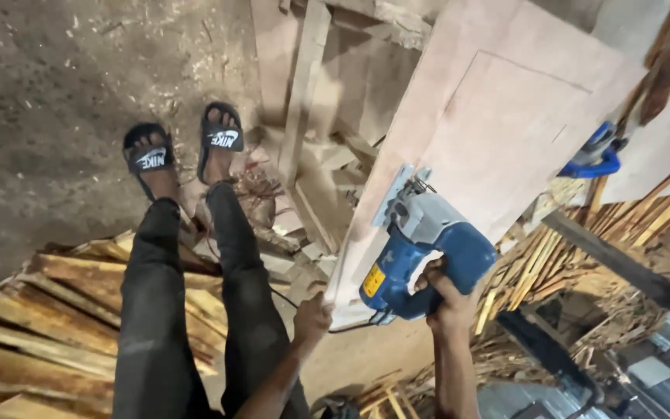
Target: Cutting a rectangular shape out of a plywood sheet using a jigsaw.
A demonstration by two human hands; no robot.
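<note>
A large pale plywood sheet (498,116) with a pencilled rectangle slants across the upper right. A blue and grey electric jigsaw (420,248) rests with its metal base against the sheet's lower left edge. My right hand (447,299) grips the jigsaw's handle from below. My left hand (313,316) holds the near corner of the plywood sheet, fingers curled on its edge. My legs in dark trousers and black slide sandals (184,147) stand on the dusty concrete floor at left.
Stacked rough wooden planks (48,318) lie at lower left. Offcuts and boards (304,116) litter the floor ahead of the feet. Thin wood strips (552,256) pile at right, with another blue tool (595,151) beyond the sheet and a dark beam (622,264).
</note>
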